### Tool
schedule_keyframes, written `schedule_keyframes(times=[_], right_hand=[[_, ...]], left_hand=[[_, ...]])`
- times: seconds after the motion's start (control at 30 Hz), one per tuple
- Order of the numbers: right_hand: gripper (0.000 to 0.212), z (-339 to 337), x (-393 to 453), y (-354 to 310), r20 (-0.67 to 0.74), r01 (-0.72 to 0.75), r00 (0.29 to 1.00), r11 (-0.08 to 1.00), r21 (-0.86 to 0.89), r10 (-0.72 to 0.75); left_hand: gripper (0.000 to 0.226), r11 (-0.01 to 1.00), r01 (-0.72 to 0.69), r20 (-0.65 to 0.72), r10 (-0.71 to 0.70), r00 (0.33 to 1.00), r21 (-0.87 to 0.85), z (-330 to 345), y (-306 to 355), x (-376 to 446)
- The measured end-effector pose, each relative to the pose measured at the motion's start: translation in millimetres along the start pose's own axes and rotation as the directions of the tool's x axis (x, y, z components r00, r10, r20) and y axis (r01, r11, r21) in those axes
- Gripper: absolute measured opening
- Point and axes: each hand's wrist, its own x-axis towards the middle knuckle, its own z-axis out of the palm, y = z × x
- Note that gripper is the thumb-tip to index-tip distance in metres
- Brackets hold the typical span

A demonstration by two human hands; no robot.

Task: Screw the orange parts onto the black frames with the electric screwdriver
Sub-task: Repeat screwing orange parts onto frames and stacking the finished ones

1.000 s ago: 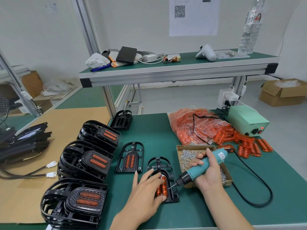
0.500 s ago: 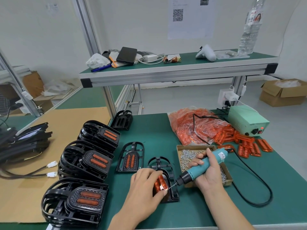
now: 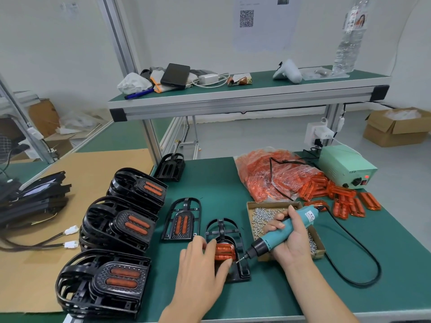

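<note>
An orange part is being held by the left hand on the black frame which is lying flat on the green table, near its front edge. The fingers of this hand are being curled over the left side of the part and the thumb is being pressed against its lower edge, so the part is pinched between them and kept in its place in the frame.

The electric screwdriver is being gripped by the right hand. All fingers are being wrapped closely around the teal body, with the thumb laid along its upper side. The tool is being held at a slant, its black nose pointing down and to the left, and the thin bit is being brought to the lower right corner of the orange part. If a screw is sitting on the bit cannot be told. A black cable is running from the back end of the tool in a loop over the table.

Just behind the right hand a shallow cardboard tray of screws is standing. Another frame with orange part is lying to the left of the worked one. Further left, three stacks of finished frames are being kept in a row. At the far right, a bag of orange parts and loose orange parts are lying beside a green power box.
</note>
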Motion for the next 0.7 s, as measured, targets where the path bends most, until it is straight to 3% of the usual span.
schedule_keyframes(times=[0.17,0.4,0.53,0.63,0.7], right_hand=[[0.019,0.3,0.3,1.9,-0.001,0.005,1.000,1.000,-0.013,-0.005],[0.019,0.7,-0.9,0.8,0.004,-0.008,1.000,1.000,-0.009,0.008],[0.019,1.7,-1.2,0.4,-0.007,-0.005,1.000,1.000,-0.027,0.005],[0.019,1.5,-0.9,0.5,-0.014,-0.008,1.000,0.999,-0.031,0.007],[0.019,1.3,-0.4,0.5,-0.016,-0.008,1.000,0.999,-0.034,0.007]], left_hand=[[0.035,1.000,-0.007,0.070,0.006,0.998,0.001,-4.0,-9.9,-3.6],[0.047,0.994,0.099,0.066,-0.101,0.993,0.039,1.4,1.0,-1.3],[0.050,0.997,0.060,0.037,-0.059,0.998,-0.052,8.5,3.4,-7.1],[0.031,0.990,-0.034,-0.039,0.028,0.999,-0.139,10.6,0.4,-9.9],[0.029,0.987,-0.083,0.001,0.084,0.996,-0.139,10.4,-3.2,-9.4]])
